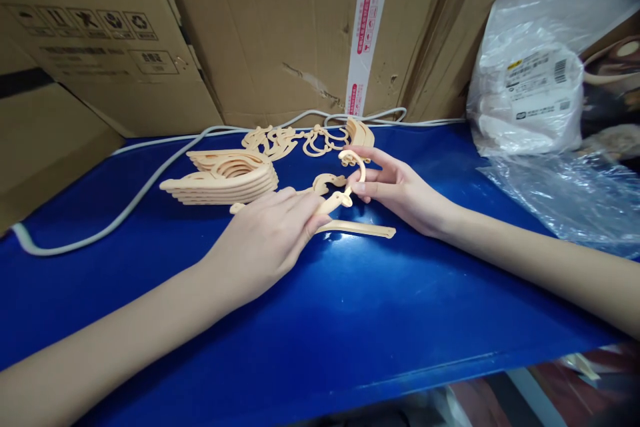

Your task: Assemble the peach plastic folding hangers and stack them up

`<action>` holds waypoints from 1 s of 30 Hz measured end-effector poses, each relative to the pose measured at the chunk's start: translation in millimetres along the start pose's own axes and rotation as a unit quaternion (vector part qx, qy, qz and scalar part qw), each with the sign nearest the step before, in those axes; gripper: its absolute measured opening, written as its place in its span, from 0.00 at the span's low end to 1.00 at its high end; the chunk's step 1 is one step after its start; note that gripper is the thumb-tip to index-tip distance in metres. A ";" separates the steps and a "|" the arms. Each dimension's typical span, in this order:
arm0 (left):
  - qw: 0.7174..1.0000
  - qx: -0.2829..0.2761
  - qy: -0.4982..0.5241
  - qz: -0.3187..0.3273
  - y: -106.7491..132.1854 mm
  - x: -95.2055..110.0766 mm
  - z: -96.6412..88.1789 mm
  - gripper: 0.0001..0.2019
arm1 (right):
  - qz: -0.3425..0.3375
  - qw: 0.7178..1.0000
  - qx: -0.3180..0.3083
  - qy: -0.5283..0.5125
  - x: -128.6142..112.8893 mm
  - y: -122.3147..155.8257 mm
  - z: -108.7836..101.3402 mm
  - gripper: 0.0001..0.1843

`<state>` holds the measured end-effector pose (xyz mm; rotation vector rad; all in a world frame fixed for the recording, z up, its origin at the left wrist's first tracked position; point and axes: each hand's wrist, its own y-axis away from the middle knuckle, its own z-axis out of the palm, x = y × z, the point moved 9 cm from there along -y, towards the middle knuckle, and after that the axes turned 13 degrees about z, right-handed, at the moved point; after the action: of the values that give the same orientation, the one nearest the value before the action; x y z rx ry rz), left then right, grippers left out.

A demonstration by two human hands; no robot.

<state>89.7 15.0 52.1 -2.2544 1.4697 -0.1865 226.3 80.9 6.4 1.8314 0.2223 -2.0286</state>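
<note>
My left hand (pixel 273 230) is closed round a beige plastic hanger arm (pixel 334 202), whose rounded end sticks out past the fingers. In my right hand (pixel 395 183), thumb and fingers pinch a curved beige hanger hook (pixel 361 163), its lower end meeting the end of the arm. Under the hands, a straight beige bar (pixel 363 229) lies on the blue table; its left part is hidden by my left hand. Another curved beige piece (pixel 327 181) shows just behind. To the left is a neat stack of beige hanger arms (pixel 220 183).
Loose hooks (pixel 273 141) and a small stack of curved pieces (pixel 361 132) lie toward the back of the blue table (pixel 320 340). A white cable (pixel 145 193) runs along the left and back. Cardboard boxes (pixel 280 33) wall the rear; a clear plastic bag (pixel 530 93) sits right.
</note>
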 end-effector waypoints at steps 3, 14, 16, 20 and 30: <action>0.999 -0.009 0.034 -0.019 1.3 -4.8 7.8 0.19 | 0.010 1.000 0.003 -0.022 -0.1 -0.4 -1.4 0.34; 0.999 0.001 0.048 0.004 -1.1 1.0 9.4 0.18 | 0.015 0.999 -0.027 -0.020 1.3 -2.8 0.1 0.35; 0.999 0.005 0.044 0.012 -1.1 2.5 9.4 0.17 | 0.015 0.999 -0.043 -0.011 1.8 -2.5 2.2 0.35; 0.999 0.025 0.011 0.038 -1.6 7.0 5.4 0.17 | 0.006 0.997 -0.073 0.006 1.9 -0.7 6.8 0.34; 0.992 0.040 -0.094 0.079 -0.6 15.7 1.4 0.16 | -0.017 0.997 -0.049 0.057 -1.3 3.4 4.6 0.31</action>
<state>97.4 1.5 49.1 -2.0215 1.5019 0.0147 223.5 76.3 8.8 1.8958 0.3802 -1.9016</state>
